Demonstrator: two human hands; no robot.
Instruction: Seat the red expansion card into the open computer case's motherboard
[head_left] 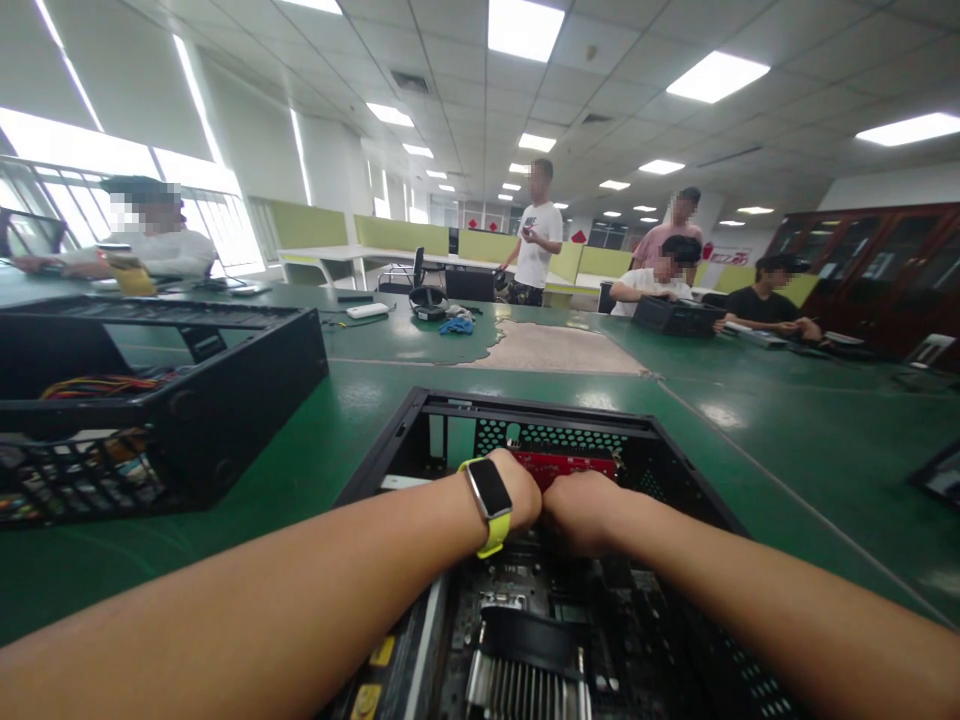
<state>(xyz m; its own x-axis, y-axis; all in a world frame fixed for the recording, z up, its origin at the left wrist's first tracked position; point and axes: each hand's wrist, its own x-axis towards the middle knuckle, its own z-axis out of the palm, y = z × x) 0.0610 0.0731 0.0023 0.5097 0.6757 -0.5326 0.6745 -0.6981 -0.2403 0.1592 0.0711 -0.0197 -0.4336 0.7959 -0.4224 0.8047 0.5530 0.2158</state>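
Note:
An open black computer case (420, 420) lies on the green table in front of me. Both my hands reach into it. My left hand (517, 490), with a yellow-strapped watch on the wrist, and my right hand (585, 510) are pressed together over a red circuit card (570, 465) near the case's far wall. Their fingers curl downward and are hidden behind the knuckles. A finned heatsink (517, 680) sits on the board below my forearms.
A second open black case (187, 390) with coloured wires stands at the left. Several people sit or stand round the far tables; another black case (675, 317) is before them. Headphones (427, 300) and a blue cloth (456, 325) lie mid-table.

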